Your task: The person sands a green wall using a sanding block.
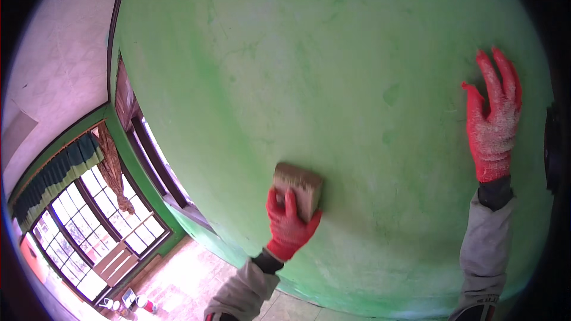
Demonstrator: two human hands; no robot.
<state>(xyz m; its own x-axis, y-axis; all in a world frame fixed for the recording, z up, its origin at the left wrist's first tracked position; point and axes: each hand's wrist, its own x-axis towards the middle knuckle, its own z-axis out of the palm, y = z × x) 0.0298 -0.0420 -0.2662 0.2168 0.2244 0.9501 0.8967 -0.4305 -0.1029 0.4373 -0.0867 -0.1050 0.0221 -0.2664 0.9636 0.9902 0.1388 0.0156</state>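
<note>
My left hand, in a red knit glove, grips a brown rectangular block that looks like a sanding block. The block rests against a green painted wall with pale worn patches and thin cracks. At the far right, my right hand wears a matching red glove coated with pale dust. Its fingers are spread, and it appears to lie flat on the wall with nothing in it. Both arms reach up from grey sleeves.
A dark-framed window opening cuts the wall at left. Beyond stand a gridded window with a green curtain and a knotted brown curtain. Several containers sit on the tiled floor. A dark object edges the right.
</note>
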